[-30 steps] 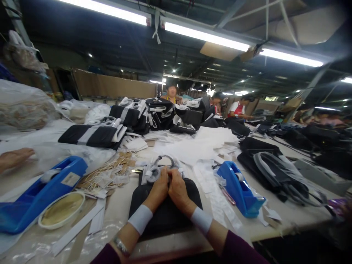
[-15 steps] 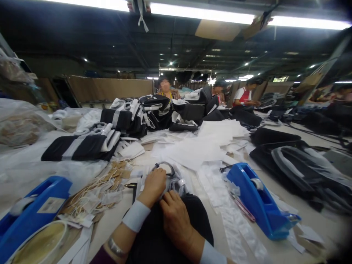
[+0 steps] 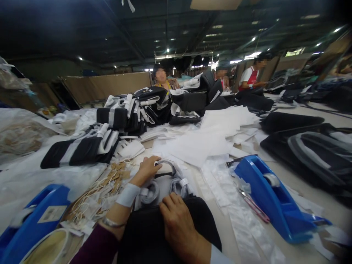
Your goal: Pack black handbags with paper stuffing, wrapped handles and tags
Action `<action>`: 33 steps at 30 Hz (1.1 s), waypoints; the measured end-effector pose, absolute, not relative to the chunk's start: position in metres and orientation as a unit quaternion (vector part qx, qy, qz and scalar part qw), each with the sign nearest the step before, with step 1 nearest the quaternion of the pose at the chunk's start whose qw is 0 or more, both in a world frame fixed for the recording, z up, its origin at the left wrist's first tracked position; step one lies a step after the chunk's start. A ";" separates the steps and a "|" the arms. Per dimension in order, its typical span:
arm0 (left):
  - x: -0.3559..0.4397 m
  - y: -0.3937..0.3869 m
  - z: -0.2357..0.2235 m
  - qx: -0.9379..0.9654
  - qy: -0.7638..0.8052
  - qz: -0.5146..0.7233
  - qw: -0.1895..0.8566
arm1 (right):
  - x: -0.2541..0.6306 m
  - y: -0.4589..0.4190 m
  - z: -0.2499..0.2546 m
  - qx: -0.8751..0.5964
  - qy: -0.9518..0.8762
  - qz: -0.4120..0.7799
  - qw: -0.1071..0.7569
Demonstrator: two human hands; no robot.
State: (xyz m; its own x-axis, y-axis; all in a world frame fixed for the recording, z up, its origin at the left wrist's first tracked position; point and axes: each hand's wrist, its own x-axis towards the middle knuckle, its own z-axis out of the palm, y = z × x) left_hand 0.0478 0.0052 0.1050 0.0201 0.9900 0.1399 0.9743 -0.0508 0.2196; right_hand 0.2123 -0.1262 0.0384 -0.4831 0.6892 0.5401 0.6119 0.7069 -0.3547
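The black bag (image 3: 148, 234) points away, handle (image 3: 173, 168) far, near end cut off. Left hand (image 3: 148, 169) at handle, right hand (image 3: 180, 222) on top; can't tell if either grips.

No readable text, white label on left blue tape dispenser (image 3: 35, 216) illegible

The left hand (image 3: 148, 169) is stretched to the far side, palm down; the right hand (image 3: 180, 222) is nearer, its fingers bent.
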 end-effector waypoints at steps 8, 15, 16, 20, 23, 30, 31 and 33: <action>0.046 -0.004 0.116 0.712 0.699 0.073 0.003 | 0.214 -0.126 0.040 -0.370 -0.866 0.048 0.333; 0.104 -0.010 0.095 0.754 0.656 0.019 0.033 | 0.216 -0.126 0.040 -0.377 -0.869 0.033 0.317; 0.108 -0.010 0.090 0.747 0.664 0.005 0.030 | 0.216 -0.127 0.041 -0.379 -0.870 0.034 0.314; 0.118 -0.012 0.083 0.722 0.692 -0.010 -0.004 | 0.217 -0.127 0.044 -0.376 -0.872 0.038 0.312; 0.120 -0.009 0.081 0.712 0.702 -0.011 -0.003 | 0.219 -0.126 0.046 -0.371 -0.876 0.041 0.305; 0.109 0.011 0.058 0.689 0.722 0.003 0.061 | 0.221 -0.123 0.048 -0.360 -0.882 0.054 0.300; 0.108 0.011 0.057 0.684 0.727 0.006 0.064 | 0.221 -0.123 0.050 -0.355 -0.880 0.060 0.309; 0.107 0.010 0.058 0.676 0.734 0.011 0.067 | 0.221 -0.128 0.060 -0.340 -0.871 0.095 0.341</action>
State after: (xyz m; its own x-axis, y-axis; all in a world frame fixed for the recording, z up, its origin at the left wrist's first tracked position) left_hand 0.1066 0.0099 0.0579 -0.0766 0.9936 -0.0834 0.9906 0.0854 0.1068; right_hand 0.2213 -0.1278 0.0601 -0.5357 0.6576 0.5297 0.5279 0.7504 -0.3977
